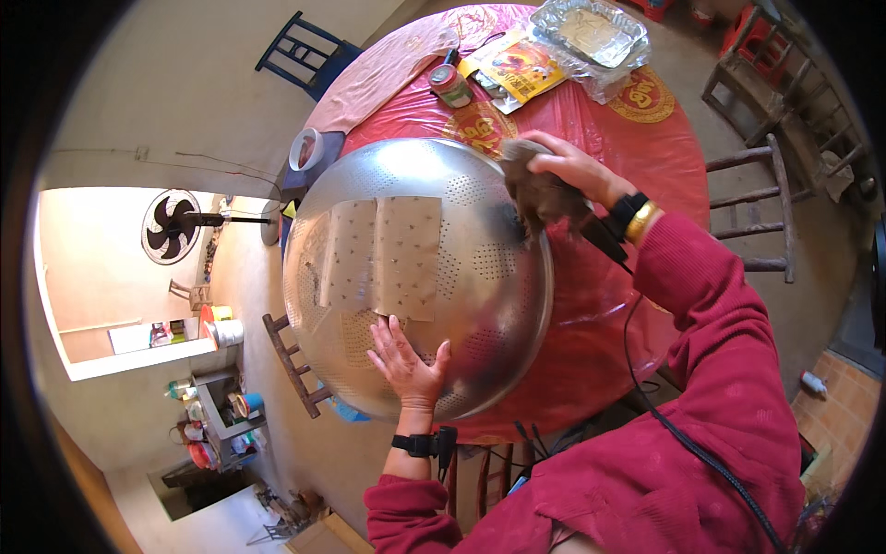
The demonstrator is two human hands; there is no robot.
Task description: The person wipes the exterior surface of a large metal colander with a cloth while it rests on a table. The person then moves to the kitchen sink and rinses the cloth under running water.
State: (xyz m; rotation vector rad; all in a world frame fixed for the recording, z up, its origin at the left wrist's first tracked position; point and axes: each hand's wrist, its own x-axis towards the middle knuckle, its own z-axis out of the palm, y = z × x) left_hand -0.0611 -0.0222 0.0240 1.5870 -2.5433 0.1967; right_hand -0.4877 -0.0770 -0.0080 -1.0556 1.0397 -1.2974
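In front of me is a large round metal basin [477, 325] with patterned groups of small holes, lying over the near left part of the table. A tan sheet [408, 256] with small dark specks lies across its middle, with a similar speckled panel, perhaps a reflection, on its left. My left hand [410, 363] rests with spread fingers at the sheet's lower edge. At the basin's upper right rim, my right hand [585, 166] grips a crumpled grey-brown cloth [529, 183], blurred and hanging down. Black straps circle both wrists.
The round table [616, 249] wears a red plastic cover. Toward its far edge are a jar [450, 86], a yellow packet [519, 69] and a foil tray [588, 31]. Wooden chairs [751, 208] surround it. Left stand a bowl [306, 149] and a fan [171, 226]. A cable [633, 367] hangs beside my right arm.
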